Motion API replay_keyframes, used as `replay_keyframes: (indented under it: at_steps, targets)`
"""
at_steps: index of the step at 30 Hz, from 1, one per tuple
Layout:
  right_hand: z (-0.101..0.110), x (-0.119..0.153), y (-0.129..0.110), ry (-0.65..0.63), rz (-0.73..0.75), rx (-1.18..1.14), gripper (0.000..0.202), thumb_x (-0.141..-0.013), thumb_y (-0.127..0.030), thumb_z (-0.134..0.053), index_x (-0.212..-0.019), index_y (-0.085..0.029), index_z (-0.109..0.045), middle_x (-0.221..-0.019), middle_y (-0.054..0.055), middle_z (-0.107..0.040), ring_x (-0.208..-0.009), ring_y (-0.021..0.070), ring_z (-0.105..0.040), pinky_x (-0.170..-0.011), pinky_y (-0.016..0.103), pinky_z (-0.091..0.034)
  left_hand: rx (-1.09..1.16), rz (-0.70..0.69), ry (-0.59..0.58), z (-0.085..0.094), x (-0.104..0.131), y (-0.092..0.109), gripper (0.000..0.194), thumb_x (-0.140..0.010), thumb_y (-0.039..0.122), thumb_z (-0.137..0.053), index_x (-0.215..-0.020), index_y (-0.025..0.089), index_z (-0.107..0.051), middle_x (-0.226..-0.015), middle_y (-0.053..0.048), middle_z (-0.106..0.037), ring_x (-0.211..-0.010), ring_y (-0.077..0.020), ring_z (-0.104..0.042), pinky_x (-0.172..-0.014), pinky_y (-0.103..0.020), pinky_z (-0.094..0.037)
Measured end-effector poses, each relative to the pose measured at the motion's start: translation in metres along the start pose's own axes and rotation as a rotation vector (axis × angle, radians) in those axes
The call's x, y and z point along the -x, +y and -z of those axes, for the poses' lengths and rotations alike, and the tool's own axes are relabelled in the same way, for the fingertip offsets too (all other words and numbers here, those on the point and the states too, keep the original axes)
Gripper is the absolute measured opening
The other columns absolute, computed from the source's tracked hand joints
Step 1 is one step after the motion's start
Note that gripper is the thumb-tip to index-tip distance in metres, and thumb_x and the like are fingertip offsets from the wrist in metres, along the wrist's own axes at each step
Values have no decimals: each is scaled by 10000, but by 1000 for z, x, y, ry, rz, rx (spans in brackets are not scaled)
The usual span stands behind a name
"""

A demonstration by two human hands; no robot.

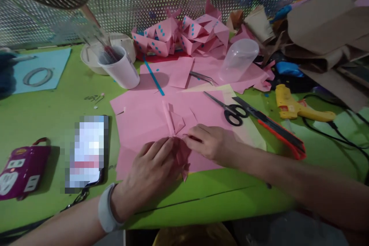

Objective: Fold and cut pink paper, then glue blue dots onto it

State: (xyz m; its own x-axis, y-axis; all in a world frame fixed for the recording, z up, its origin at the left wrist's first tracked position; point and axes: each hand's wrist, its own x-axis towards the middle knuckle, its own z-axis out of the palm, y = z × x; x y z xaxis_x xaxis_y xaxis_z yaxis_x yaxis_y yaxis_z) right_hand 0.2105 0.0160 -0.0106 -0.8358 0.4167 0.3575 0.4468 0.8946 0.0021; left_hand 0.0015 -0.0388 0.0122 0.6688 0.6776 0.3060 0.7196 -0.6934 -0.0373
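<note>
The folded pink paper (pixel 177 122) lies on a pink sheet (pixel 138 123) on the green table (pixel 173 203). At its seven o'clock, the left hand (pixel 154 163) rests with bent fingers over its near end; I can't tell whether they pinch it. At four o'clock, the right hand (pixel 211 142) has thumb and fingertips nearly together, grip unclear. Scissors (pixel 234 115) lie at three o'clock.

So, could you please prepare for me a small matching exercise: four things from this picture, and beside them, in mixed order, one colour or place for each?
Things:
1. cutter
2. left hand
3. phone
4. glue gun

Descriptions:
A. left of the pink paper
B. yellow
C. orange-red and black
D. has a pale band at its wrist

Right pairs: 1-C, 2-D, 3-A, 4-B
</note>
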Motion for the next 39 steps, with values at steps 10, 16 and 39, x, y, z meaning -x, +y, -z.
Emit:
replay_keyframes:
  at_steps: [10,16,39]
  targets:
    - [11,-4,3,-69,170,88,197,-895,-48,-483,-968,-138,-643,-911,94,-647,-778,186,-572,-646,308,-431,99,-20,-39,-2,9,-12,281,-907,382,-534,-1043,154,-627,-1076,-112,-670,-917,-252,-618,-724,-392,-522]
    - [8,-4,4,-43,179,76,181,-883,-25,-495,-931,-111,-647,-882,100,-640,-783,191,-568,-655,313,-438,148,134,-63,-7,8,-12,516,-912,444,-494,-1301,105,-502,-1140,-163,-608,-1006,-286,-565,-812,-437,-494]
    - [22,-1,0,-252,139,41,166,-891,-154,-511,-915,-130,-673,-950,110,-627,-866,240,-527,-657,374,-419,106,132,-123,-9,5,-10,556,-919,555,-445,-1273,133,-526,-1166,-150,-573,-1016,-294,-532,-847,-441,-444]
